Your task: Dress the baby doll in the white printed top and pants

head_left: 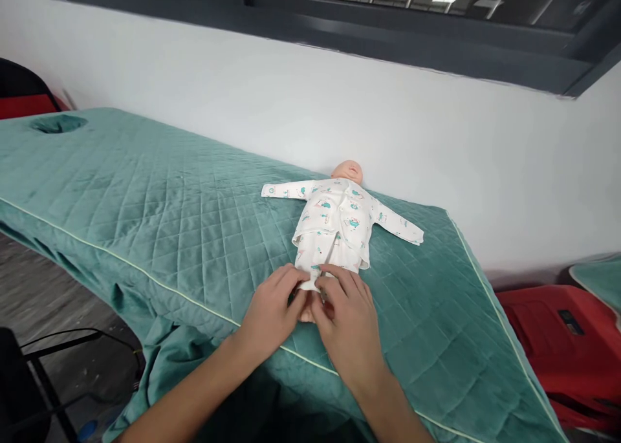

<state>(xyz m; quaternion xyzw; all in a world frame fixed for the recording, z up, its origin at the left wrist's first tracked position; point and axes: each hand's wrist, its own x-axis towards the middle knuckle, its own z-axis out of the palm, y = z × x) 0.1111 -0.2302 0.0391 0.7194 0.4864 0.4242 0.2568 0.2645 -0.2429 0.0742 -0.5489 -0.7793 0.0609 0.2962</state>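
A baby doll (347, 171) lies on its back on a green quilted bed cover, its head near the wall. It wears a white printed long-sleeved top (334, 205) and matching trousers (317, 246); both sleeves are spread out to the sides. At the hem of one trouser leg, my left hand (274, 304) pinches the cloth from the left. My right hand (347, 317) grips the same hem from the right with thumb and fingers. A bare doll foot (306, 313) shows between my hands. The other foot is hidden behind my right hand.
The green bed cover (194, 204) has a face hole (59, 123) at its far left. A white wall (204, 81) and a dark-framed window (388, 22) stand behind. To the right is a red plastic case (548, 339); a black stand with cables (43, 365) is at lower left.
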